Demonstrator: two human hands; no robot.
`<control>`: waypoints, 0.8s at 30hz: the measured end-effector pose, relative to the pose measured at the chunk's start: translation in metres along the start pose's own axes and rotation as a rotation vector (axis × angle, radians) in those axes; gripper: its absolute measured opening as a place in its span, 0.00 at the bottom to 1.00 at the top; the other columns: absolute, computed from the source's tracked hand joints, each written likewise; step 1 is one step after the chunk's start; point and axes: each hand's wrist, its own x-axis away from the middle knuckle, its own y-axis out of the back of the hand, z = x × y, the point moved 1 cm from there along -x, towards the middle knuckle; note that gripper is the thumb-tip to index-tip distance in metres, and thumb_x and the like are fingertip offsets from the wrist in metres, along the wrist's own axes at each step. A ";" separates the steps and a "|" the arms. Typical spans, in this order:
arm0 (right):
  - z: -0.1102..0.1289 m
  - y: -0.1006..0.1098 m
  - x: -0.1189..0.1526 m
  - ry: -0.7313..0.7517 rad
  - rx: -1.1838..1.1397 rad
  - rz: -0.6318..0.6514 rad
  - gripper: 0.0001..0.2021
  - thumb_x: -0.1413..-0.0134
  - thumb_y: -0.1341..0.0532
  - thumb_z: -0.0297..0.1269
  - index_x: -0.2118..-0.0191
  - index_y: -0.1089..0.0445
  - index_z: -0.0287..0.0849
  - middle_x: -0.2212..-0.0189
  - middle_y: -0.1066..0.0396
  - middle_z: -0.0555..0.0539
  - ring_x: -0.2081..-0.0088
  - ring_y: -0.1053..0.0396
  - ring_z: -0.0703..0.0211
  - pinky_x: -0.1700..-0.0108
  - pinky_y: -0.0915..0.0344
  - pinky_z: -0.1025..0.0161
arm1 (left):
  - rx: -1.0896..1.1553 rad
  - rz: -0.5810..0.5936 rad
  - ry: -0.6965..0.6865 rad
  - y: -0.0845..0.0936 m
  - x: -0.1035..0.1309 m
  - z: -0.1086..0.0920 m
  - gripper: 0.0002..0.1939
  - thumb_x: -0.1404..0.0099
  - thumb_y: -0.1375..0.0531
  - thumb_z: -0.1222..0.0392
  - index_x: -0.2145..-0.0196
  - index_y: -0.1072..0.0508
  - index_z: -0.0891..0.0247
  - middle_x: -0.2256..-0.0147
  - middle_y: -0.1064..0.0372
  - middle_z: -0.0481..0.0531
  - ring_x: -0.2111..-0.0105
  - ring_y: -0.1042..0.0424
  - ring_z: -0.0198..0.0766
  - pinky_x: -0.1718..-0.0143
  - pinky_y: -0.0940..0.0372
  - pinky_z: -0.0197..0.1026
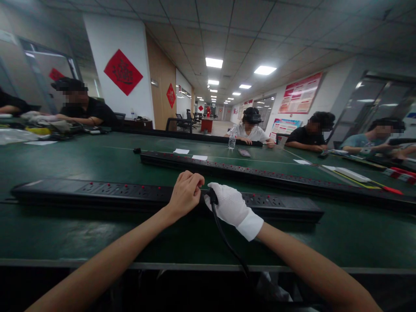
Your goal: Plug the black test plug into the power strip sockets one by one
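Observation:
In the head view a long black power strip point(123, 190) lies crosswise on the table in front of me, with a row of sockets and small red switches. My right hand point(227, 206), in a white glove, is closed round a black plug point(212, 196) at the strip's middle. From the plug a black cord point(225, 240) runs down past the table edge. My bare left hand point(186, 190) rests over the strip just left of the plug, fingers curled. Whatever those fingers hold, if anything, is hidden. Whether the plug sits in a socket cannot be seen.
Behind lies a second, longer black power strip point(260, 174). Farther back stand a water bottle point(232, 141) and several white papers point(181, 151). A red-tipped yellow tool or strip point(373, 185) lies at right. Several people sit around the green table point(81, 238).

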 end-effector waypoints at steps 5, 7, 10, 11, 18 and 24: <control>0.001 0.000 0.000 -0.014 0.005 0.011 0.17 0.42 0.50 0.44 0.52 0.38 0.40 0.66 0.30 0.44 0.64 0.32 0.59 0.61 0.40 0.65 | 0.004 -0.023 0.033 0.001 0.000 0.001 0.12 0.52 0.49 0.76 0.71 0.38 0.62 0.74 0.37 0.49 0.67 0.41 0.40 0.63 0.44 0.43; 0.001 0.001 0.000 -0.013 0.001 0.014 0.17 0.42 0.50 0.44 0.52 0.38 0.40 0.65 0.30 0.44 0.64 0.32 0.59 0.60 0.40 0.65 | 0.009 -0.030 0.036 0.001 0.000 0.001 0.13 0.53 0.49 0.77 0.71 0.38 0.62 0.73 0.37 0.49 0.67 0.41 0.40 0.63 0.44 0.43; 0.001 0.002 0.000 -0.011 -0.003 0.020 0.17 0.42 0.50 0.44 0.52 0.38 0.40 0.65 0.30 0.43 0.63 0.32 0.59 0.60 0.39 0.65 | 0.019 -0.041 0.038 0.002 -0.001 0.000 0.14 0.54 0.50 0.77 0.71 0.38 0.62 0.74 0.38 0.49 0.68 0.40 0.40 0.63 0.44 0.44; 0.001 0.002 0.000 -0.011 -0.006 0.021 0.17 0.42 0.50 0.44 0.52 0.38 0.40 0.66 0.30 0.44 0.64 0.32 0.59 0.60 0.39 0.65 | 0.025 -0.044 0.041 0.002 -0.001 0.000 0.14 0.54 0.50 0.77 0.71 0.38 0.62 0.74 0.38 0.49 0.68 0.40 0.40 0.63 0.44 0.44; -0.001 0.001 0.001 -0.003 0.000 0.016 0.17 0.42 0.50 0.44 0.52 0.38 0.41 0.66 0.31 0.44 0.63 0.33 0.58 0.60 0.40 0.65 | 0.062 0.009 0.039 -0.001 0.001 0.000 0.14 0.55 0.49 0.76 0.70 0.38 0.62 0.76 0.39 0.47 0.69 0.40 0.40 0.62 0.44 0.44; 0.001 0.002 0.000 -0.012 0.040 0.027 0.16 0.42 0.50 0.45 0.54 0.37 0.41 0.67 0.31 0.44 0.66 0.34 0.59 0.64 0.41 0.65 | 0.068 0.042 0.017 0.001 0.000 0.000 0.12 0.54 0.49 0.75 0.72 0.37 0.62 0.76 0.38 0.47 0.70 0.40 0.39 0.60 0.45 0.45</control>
